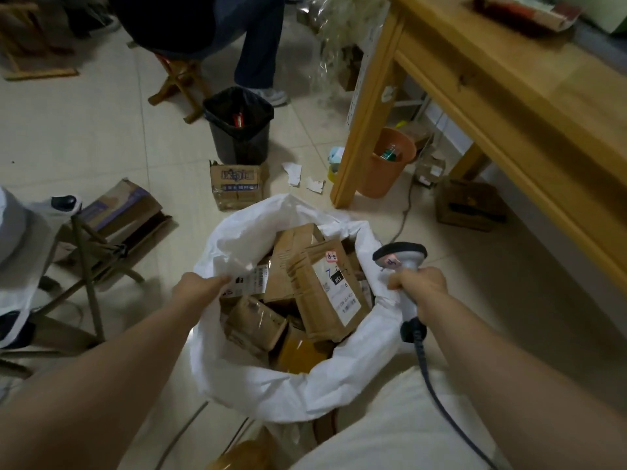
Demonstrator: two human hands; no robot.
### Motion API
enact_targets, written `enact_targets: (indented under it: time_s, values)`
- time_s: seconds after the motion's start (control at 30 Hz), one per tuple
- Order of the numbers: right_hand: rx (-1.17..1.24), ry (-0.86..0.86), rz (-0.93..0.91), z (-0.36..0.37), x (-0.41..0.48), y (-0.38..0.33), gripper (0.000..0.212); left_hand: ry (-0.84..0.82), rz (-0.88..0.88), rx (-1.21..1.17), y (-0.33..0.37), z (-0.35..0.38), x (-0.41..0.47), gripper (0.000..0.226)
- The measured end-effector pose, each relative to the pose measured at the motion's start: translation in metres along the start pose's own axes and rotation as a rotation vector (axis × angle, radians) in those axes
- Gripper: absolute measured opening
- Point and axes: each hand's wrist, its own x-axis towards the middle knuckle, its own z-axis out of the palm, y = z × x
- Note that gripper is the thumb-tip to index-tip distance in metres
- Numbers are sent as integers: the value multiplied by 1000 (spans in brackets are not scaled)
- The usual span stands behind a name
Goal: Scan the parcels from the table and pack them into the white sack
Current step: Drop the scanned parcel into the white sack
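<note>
The left hand (200, 288) grips the left rim of a crinkled white sack (271, 395). The right hand (420, 283), at the opposite rim, clenches a grey barcode scanner (400, 254). Between the fingers, taped cardboard parcels (258, 325) fill the sack. The topmost labelled box (325, 293) lies lengthwise, pointing away.

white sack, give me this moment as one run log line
left hand: holds rim of white plastic sack | right hand: grips grey handheld barcode scanner | sack: open, brown cardboard parcels piled inside
</note>
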Motion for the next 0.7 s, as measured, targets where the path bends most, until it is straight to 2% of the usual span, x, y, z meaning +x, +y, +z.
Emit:
enact_targets:
  time_s: [0.07,0.13,0.27,0.37,0.47,0.53,0.63,0.7]
  values:
    - [-3,-61,61,-3,7,7,53,69,11,17,10,4,7,76]
    - [46,-170,98,-3,9,18,51,114,49,81,17,9,11,74]
    - [145,-331,176,0,11,37,34,88,75,162,20,20,14,66]
    - [112,-368,185,2,10,42,16,27,72,215,16,25,11,55]
    - [121,-279,133,4,9,46,22,54,148,242,17,22,6,43]
    - [122,-177,69,0,5,38,27,117,198,218,31,12,0,43]
    - [188,-34,-18,-21,2,8,47,189,276,106,73,-11,-14,41]
    - [268,57,-74,-46,-2,-19,53,215,366,14,110,-26,-27,37]
